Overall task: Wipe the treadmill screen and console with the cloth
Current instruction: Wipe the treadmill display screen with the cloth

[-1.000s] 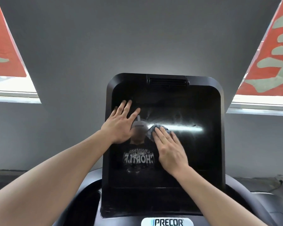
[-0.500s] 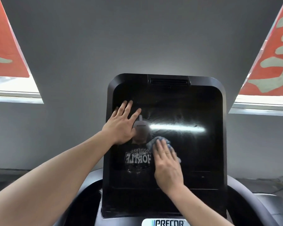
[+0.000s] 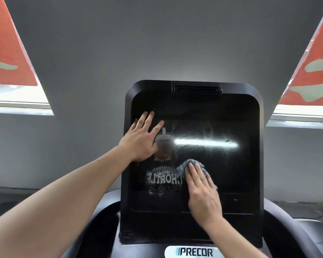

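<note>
Blue-grey fabric, the one cloth (image 3: 191,165), lies flat against the lower middle of the treadmill screen (image 3: 222,174), mostly hidden under the right hand (image 3: 201,192); only its far edge and a sliver on the right show. That hand's fingers (image 3: 192,175) are straight and close together, pressing the cloth to the glass. The left hand (image 3: 140,140) rests flat on the screen's upper left, fingers spread wide and holding nothing, its palm near the left bezel. Dark glass reflects a bright streak and a blurred person, so smears are hard to judge. To the right of the cloth the glass stands open as far as the right bezel. The console (image 3: 192,239) below carries one PRECOR badge (image 3: 194,252), cut off by the near edge. Two red banners (image 3: 7,58) flank the grey wall (image 3: 157,43), both cropped.
</note>
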`<state>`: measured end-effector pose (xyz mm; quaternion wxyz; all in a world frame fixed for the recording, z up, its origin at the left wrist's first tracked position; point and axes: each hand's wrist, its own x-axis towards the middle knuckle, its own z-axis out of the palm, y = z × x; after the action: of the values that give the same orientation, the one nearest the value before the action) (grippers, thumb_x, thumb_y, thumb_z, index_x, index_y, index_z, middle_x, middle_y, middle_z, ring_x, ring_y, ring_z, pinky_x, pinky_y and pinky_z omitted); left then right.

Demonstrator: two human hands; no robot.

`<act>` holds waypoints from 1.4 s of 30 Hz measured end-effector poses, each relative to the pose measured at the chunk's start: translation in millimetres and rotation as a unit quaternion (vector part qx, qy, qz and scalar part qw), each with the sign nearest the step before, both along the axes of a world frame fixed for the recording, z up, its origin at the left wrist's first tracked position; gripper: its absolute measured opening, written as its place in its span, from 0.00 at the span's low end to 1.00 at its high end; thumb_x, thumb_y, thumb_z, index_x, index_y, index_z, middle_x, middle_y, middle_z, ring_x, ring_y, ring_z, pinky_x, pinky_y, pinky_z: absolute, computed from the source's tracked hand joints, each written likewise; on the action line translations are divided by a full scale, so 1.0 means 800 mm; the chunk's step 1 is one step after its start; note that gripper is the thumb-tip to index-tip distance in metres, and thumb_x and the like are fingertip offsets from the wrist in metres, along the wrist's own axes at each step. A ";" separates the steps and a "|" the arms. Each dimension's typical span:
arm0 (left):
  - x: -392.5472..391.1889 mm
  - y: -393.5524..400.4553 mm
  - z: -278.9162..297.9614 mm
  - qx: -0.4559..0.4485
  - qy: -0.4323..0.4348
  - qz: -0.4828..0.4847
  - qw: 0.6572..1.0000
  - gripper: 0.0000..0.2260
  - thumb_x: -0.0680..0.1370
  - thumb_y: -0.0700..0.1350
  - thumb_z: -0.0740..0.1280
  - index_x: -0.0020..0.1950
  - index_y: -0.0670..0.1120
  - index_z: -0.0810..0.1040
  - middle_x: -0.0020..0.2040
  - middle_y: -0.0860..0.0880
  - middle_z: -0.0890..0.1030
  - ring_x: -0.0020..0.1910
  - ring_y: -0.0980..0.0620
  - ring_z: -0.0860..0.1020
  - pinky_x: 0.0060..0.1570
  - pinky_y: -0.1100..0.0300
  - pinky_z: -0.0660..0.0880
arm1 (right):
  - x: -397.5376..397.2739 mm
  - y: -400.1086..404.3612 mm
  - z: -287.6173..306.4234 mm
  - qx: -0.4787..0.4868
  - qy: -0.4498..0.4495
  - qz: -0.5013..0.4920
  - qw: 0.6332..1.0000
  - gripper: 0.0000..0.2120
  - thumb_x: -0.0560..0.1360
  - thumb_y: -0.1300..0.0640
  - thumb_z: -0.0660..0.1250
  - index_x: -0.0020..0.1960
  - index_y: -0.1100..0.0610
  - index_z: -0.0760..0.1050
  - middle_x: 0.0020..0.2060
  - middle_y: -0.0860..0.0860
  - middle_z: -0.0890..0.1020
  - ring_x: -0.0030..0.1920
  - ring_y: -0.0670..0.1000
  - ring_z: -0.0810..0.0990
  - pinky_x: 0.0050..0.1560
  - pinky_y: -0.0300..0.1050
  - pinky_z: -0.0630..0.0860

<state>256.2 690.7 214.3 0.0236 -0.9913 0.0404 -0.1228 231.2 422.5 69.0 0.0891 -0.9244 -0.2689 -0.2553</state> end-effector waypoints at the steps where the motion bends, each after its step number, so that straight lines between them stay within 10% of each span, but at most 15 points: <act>1: 0.000 -0.001 -0.001 -0.002 -0.001 -0.001 1.000 0.37 0.81 0.57 0.59 0.85 0.58 0.41 0.84 0.45 0.35 0.82 0.45 0.32 0.82 0.43 0.44 | -0.012 0.009 -0.011 -0.008 0.011 0.000 1.000 0.33 0.74 0.63 0.53 0.79 0.61 0.66 0.80 0.57 0.65 0.81 0.57 0.62 0.76 0.58 0.60; 23: -0.001 -0.001 0.000 0.001 -0.002 0.000 1.000 0.37 0.81 0.57 0.59 0.85 0.58 0.41 0.84 0.45 0.35 0.82 0.45 0.32 0.82 0.44 0.43 | -0.062 -0.016 -0.068 -0.071 0.035 0.083 0.993 0.30 0.73 0.63 0.55 0.74 0.59 0.76 0.78 0.54 0.71 0.78 0.55 0.69 0.71 0.54 0.65; 30: -0.006 -0.008 0.008 -0.021 0.004 0.004 1.000 0.36 0.81 0.56 0.59 0.85 0.56 0.46 0.85 0.44 0.38 0.83 0.44 0.36 0.82 0.44 0.46 | -0.085 0.004 -0.074 0.047 0.091 0.031 0.994 0.27 0.70 0.69 0.58 0.66 0.65 0.81 0.71 0.56 0.77 0.77 0.54 0.68 0.76 0.41 0.60; 34: -0.046 -0.039 -0.011 -0.125 -0.074 -0.022 0.989 0.27 0.82 0.57 0.62 0.80 0.52 0.65 0.83 0.45 0.58 0.80 0.44 0.60 0.77 0.47 0.65 | -0.075 0.008 -0.031 0.237 0.199 0.003 0.951 0.36 0.66 0.78 0.69 0.72 0.60 0.78 0.73 0.43 0.71 0.72 0.50 0.77 0.72 0.24 0.55; 37: -0.082 -0.077 -0.046 -0.343 0.018 0.037 0.938 0.21 0.79 0.65 0.65 0.64 0.54 0.79 0.61 0.54 0.80 0.58 0.52 0.81 0.57 0.57 0.78 | -0.065 0.016 0.024 0.306 0.165 0.012 0.938 0.34 0.74 0.76 0.65 0.78 0.58 0.71 0.76 0.48 0.73 0.76 0.45 0.70 0.75 0.30 0.61; 40: -0.097 -0.104 -0.056 -0.636 0.151 0.052 0.755 0.17 0.78 0.64 0.69 0.55 0.52 0.84 0.48 0.46 0.87 0.47 0.48 0.86 0.48 0.47 0.83 | -0.066 0.033 0.066 0.304 0.163 0.097 0.934 0.36 0.75 0.74 0.64 0.81 0.58 0.65 0.80 0.48 0.67 0.80 0.42 0.62 0.78 0.39 0.62; 42: -0.094 -0.103 -0.049 -0.663 0.107 0.052 0.739 0.12 0.80 0.57 0.70 0.51 0.49 0.86 0.47 0.39 0.86 0.44 0.46 0.84 0.48 0.38 0.82 | -0.067 0.038 0.085 0.266 0.182 0.147 0.935 0.38 0.75 0.70 0.66 0.83 0.57 0.61 0.82 0.47 0.63 0.82 0.40 0.56 0.80 0.41 0.60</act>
<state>181.1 608.1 175.1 -0.6382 -0.7632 -0.1011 -0.0105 177.9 452.8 136.7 0.4155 -0.8477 -0.3035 -0.1292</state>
